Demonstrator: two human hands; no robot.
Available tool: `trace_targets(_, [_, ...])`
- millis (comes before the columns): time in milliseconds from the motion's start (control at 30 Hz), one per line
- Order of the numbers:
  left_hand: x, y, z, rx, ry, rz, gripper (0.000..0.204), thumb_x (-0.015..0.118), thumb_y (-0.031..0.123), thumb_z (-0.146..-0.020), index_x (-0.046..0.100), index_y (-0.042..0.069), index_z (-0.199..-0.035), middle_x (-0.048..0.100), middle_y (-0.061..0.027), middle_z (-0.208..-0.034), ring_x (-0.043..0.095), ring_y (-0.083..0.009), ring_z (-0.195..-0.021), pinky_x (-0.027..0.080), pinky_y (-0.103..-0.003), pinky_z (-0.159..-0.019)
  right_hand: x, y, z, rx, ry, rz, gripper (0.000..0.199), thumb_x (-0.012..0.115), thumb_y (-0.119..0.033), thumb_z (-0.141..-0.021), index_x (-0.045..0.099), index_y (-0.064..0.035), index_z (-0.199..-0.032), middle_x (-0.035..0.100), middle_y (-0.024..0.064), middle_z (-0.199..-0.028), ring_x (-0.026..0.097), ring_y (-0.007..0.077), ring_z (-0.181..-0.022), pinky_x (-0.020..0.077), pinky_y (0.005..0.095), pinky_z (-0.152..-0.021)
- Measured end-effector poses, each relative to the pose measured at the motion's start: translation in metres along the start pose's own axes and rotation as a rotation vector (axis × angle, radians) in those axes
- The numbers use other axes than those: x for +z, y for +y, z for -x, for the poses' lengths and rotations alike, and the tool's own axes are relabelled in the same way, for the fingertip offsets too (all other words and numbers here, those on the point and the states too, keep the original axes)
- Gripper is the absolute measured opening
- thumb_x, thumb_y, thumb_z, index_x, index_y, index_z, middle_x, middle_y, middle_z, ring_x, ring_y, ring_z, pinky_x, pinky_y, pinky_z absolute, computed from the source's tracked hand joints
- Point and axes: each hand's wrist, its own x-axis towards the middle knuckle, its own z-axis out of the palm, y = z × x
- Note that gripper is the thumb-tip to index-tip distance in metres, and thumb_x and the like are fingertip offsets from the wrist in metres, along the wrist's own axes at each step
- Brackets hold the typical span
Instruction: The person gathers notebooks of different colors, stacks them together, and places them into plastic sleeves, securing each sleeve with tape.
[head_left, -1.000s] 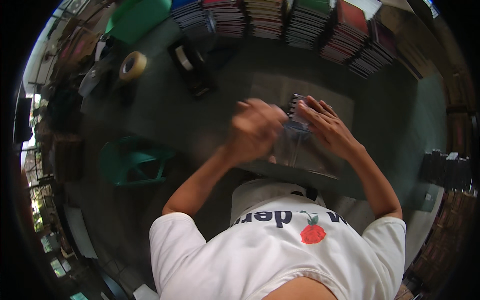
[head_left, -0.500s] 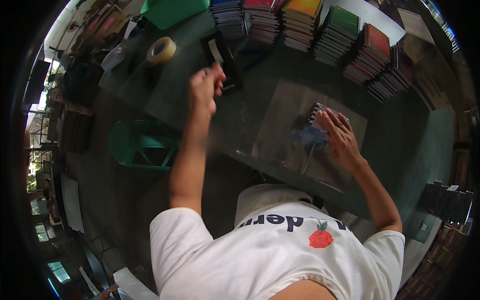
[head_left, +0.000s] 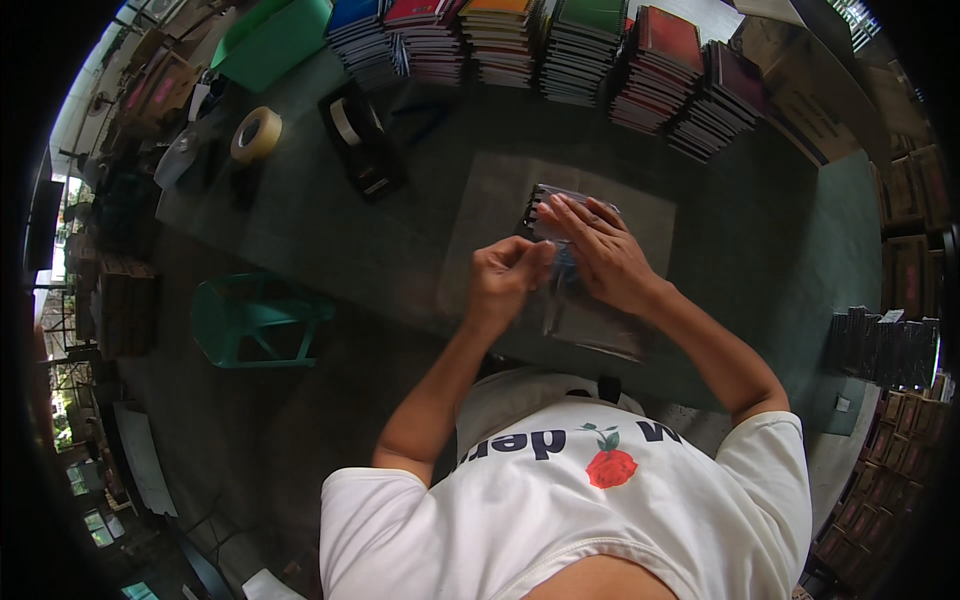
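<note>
A small spiral-bound notebook (head_left: 541, 203) lies on the table in front of me, its dark coil toward the left. My right hand (head_left: 612, 258) rests flat over it with outstretched fingers, covering most of it. Clear plastic film (head_left: 598, 328) spreads from the notebook toward my body. My left hand (head_left: 508, 280) is close beside the right one, thumb and forefinger pinched at the notebook's near edge. Whatever is between those fingertips is too small to make out. Under the notebook is a flat, pale sheet (head_left: 470, 245).
Along the far edge stand several stacks of coloured notebooks (head_left: 585, 50). A black tape dispenser (head_left: 365, 145), a roll of tape (head_left: 257, 135) and a green bin (head_left: 272, 42) sit farther left. A green stool (head_left: 255, 320) is left of the table; black bundles (head_left: 885, 345) lie at right.
My left hand has come from beside the tape dispenser, right and nearer, to the notebook. My right hand stays on the notebook. The whole view has shifted, moving the tabletop items leftward.
</note>
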Motion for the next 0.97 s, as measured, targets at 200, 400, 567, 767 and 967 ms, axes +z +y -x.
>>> trace_targets(200, [0.02, -0.03, -0.009, 0.258, 0.245, -0.164, 0.021, 0.072, 0.021, -0.078, 0.066, 0.002, -0.074, 0.061, -0.0019, -0.059, 0.052, -0.0046, -0.056, 0.04, -0.023, -0.05, -0.01, -0.008, -0.004, 0.015, -0.062, 0.008, 0.078, 0.062, -0.004, -0.072, 0.026, -0.0057, -0.142, 0.04, 0.0108, -0.14, 0.032, 0.0234, -0.134, 0.0251, 0.0426, -0.11])
trace_targets(400, [-0.021, -0.038, -0.018, 0.136, 0.233, -0.433, 0.03, 0.077, 0.016, -0.07, 0.066, 0.005, -0.095, 0.064, -0.0047, -0.074, 0.057, -0.0142, -0.064, 0.044, -0.027, -0.054, -0.033, -0.001, -0.038, 0.289, 0.226, 0.028, 0.068, 0.073, -0.03, -0.07, 0.047, -0.0065, -0.129, 0.055, 0.0167, -0.123, 0.051, 0.0279, -0.117, 0.0397, 0.0428, -0.094])
trace_targets(567, [-0.017, 0.022, -0.044, 0.461, -0.028, -0.656, 0.07, 0.082, 0.012, -0.059, 0.051, 0.007, -0.122, 0.055, -0.0076, -0.103, 0.054, -0.0178, -0.089, 0.046, -0.032, -0.073, -0.045, 0.032, -0.03, 0.861, -0.355, -0.272, 0.064, 0.048, -0.064, -0.083, 0.066, -0.0036, -0.096, 0.063, 0.0131, -0.078, 0.064, 0.0244, -0.077, 0.0501, 0.0408, -0.064])
trace_targets(767, [0.072, 0.008, -0.05, 0.873, -0.412, -0.812, 0.071, 0.081, 0.015, -0.058, 0.05, 0.01, -0.122, 0.049, -0.012, -0.117, 0.047, -0.0306, -0.111, 0.04, -0.043, -0.092, -0.08, 0.03, 0.066, 1.097, 0.154, -0.842, 0.064, 0.046, -0.062, -0.086, 0.063, -0.0043, -0.109, 0.062, 0.005, -0.087, 0.059, 0.0128, -0.088, 0.0488, 0.0325, -0.076])
trace_targets(967, [0.187, -0.038, 0.027, 1.103, -1.038, -0.648, 0.075, 0.08, 0.023, -0.06, 0.046, 0.015, -0.126, 0.041, -0.0133, -0.13, 0.029, -0.035, -0.129, 0.023, -0.049, -0.108, -0.121, 0.008, 0.217, 1.247, 0.451, -0.47, 0.07, 0.052, -0.06, -0.084, 0.053, -0.0034, -0.124, 0.061, 0.0104, -0.114, 0.057, 0.0171, -0.106, 0.0429, 0.0273, -0.094])
